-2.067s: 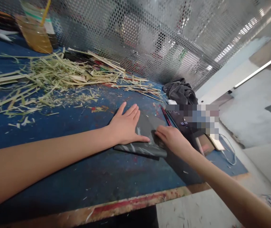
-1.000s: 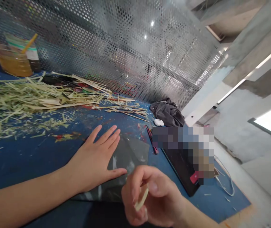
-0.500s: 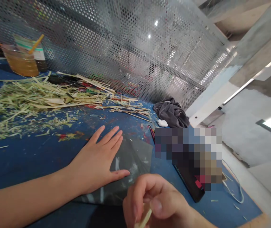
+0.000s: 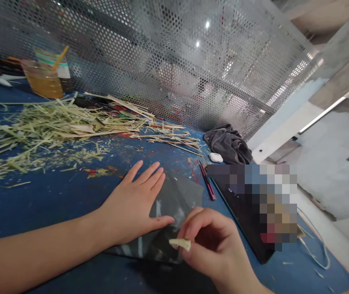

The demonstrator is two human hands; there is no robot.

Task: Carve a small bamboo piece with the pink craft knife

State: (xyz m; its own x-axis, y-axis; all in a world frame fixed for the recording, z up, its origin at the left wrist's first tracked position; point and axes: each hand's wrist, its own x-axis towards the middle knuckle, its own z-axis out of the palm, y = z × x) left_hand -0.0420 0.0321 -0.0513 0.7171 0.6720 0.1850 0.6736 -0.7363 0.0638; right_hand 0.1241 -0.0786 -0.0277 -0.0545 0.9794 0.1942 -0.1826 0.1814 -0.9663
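Note:
My left hand (image 4: 137, 200) lies flat with its fingers spread, pressing on a dark grey sheet (image 4: 188, 194) on the blue table. Between the thumb and fingers of my right hand (image 4: 214, 241) is a short, pale strip of straw (image 4: 180, 243), held just above the sheet's right side. The strip's far end points left, toward my left thumb. Part of the sheet is covered by my left palm.
A heap of straw strips (image 4: 48, 122) spreads over the back left. Behind it stands a plastic cup (image 4: 44, 81) of brownish liquid. Thin sticks (image 4: 177, 141), a white earbud case (image 4: 216, 157), a dark cloth (image 4: 229, 145), tweezers (image 4: 206, 179) and a tablet (image 4: 238, 208) lie to the right.
My right hand has risen from the lower edge and turned, bringing the straw strip over the sheet. My left hand stays flat on the sheet. The view has shifted slightly.

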